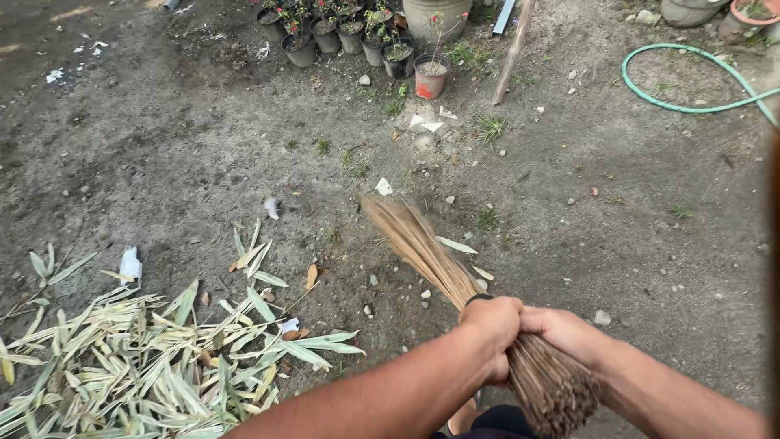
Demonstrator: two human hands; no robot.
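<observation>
Left hand (491,329): fingers curled fully closed around the bundled stalks of a stick broom (455,280), just behind its dark binding band. Right hand (561,332): also wrapped shut on the same bundle, touching the left hand on its right side; its fingertips are hidden under the stalks, so how tight the grip is remains unclear.

Both forearms reach in from the lower edge, converging at the broom. Cut stalk ends point back toward the person; bristle tips fan out up and left, blurred, low over bare dirt.

Pile of long pale green leaves (154,366) lies at lower left, well apart from the bristle tips. A crumpled white scrap (130,264) sits just above the pile; small white paper bits (429,124) lie near a red pot (430,77). Cluster of dark plant pots (337,32) stands along the top edge. Green hose (691,106) loops at upper right.
</observation>
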